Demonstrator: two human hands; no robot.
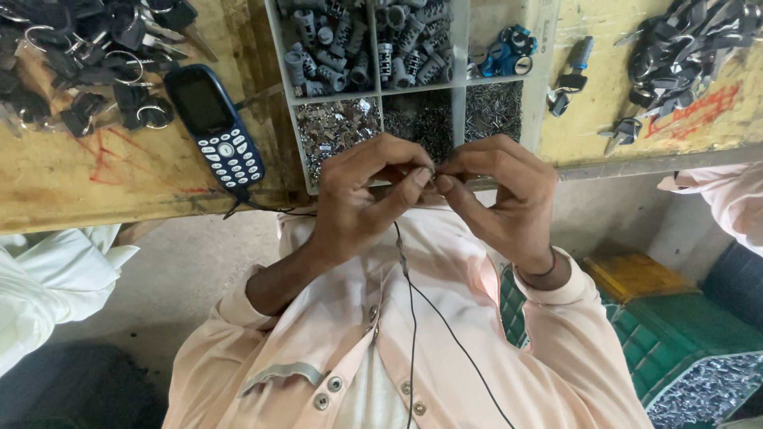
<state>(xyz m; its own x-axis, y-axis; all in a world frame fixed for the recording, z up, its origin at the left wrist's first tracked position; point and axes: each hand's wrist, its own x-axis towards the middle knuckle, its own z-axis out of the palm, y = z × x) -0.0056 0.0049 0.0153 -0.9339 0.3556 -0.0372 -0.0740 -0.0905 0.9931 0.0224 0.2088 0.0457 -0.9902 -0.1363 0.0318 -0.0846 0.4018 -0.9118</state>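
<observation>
My left hand (362, 199) and my right hand (501, 199) meet fingertip to fingertip just in front of the bench edge. Between them they pinch a small metal lock part (430, 171), mostly hidden by my fingers. Right behind the hands lies a white compartment tray (459, 87) holding grey lock cylinders (362, 44), small silver plates (338, 127), tiny dark pins (493, 107) and a few blue round parts (505, 52). A thin black cord (412, 318) hangs down over my pink shirt.
A blue keypad phone (216, 127) lies on the worn yellow bench (71, 183), left of the tray. Heaps of black-headed keys (87, 63) sit at far left and far right (687, 48). Green crates (675, 342) with metal parts stand on the floor at right. Other people's sleeves show at both sides.
</observation>
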